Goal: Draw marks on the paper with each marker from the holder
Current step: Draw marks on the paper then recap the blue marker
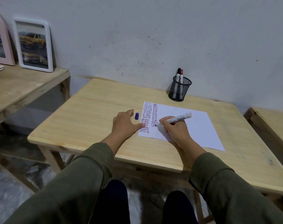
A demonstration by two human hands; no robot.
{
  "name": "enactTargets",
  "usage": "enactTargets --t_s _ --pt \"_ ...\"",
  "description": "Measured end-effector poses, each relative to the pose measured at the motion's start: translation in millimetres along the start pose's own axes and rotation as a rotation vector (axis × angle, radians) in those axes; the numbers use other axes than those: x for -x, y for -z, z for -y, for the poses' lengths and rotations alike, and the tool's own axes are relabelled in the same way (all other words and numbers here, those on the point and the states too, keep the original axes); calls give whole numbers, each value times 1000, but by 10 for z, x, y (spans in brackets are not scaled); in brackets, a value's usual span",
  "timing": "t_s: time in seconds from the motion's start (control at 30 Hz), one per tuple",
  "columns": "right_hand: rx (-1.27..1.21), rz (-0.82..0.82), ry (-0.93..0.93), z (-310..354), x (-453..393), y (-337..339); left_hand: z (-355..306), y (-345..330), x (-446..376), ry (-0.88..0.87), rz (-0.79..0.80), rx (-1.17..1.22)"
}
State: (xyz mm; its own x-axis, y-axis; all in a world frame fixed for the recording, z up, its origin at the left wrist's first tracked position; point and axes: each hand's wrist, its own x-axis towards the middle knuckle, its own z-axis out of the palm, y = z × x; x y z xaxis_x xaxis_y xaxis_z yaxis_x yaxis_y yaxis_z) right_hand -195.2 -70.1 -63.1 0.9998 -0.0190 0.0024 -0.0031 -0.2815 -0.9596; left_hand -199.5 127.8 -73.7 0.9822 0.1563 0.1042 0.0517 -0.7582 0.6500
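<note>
**Marker tip at the foot of the second column of dashes**

Marker barrel (178,119) slants from a tip just left of the right hand's fingertips, resting on or just above the paper (194,126), up and away to the right, its blunt end clear above the knuckles. The right hand (173,128) grips it in a writing hold, fingers closed round the lower barrel, heel of the hand on the sheet. The tip meets the lowest dashes of the second column of marks (154,114), which lies directly ahead of this hand and runs away from the person toward the mesh holder (179,91).

The left hand (126,122) lies flat and holds nothing, fingers spread, its thumb on the near-left edge of the sheet beside the first column of marks (146,117). A blue cap (137,116) rests on the wooden table (89,110) just beyond this hand's fingertips, between them and the paper's edge; it probably belongs to the marker in use.

Two capped markers, a black marker (179,75) and a red marker (181,76), stand in the holder, well ahead of the right hand, which is the nearer one. Judged from this layout, recapping falls to the left hand and the next reach to the holder falls to the right.
</note>
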Motion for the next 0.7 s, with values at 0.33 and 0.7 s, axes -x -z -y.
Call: enactTargets --t_s 0.33,0.7 --pt "19 24 36 18 34 -5 7 3 8 -12 -15 -3" --pt "-18 -12 4 21 28 3 12 -14 4 -18 -25 1"
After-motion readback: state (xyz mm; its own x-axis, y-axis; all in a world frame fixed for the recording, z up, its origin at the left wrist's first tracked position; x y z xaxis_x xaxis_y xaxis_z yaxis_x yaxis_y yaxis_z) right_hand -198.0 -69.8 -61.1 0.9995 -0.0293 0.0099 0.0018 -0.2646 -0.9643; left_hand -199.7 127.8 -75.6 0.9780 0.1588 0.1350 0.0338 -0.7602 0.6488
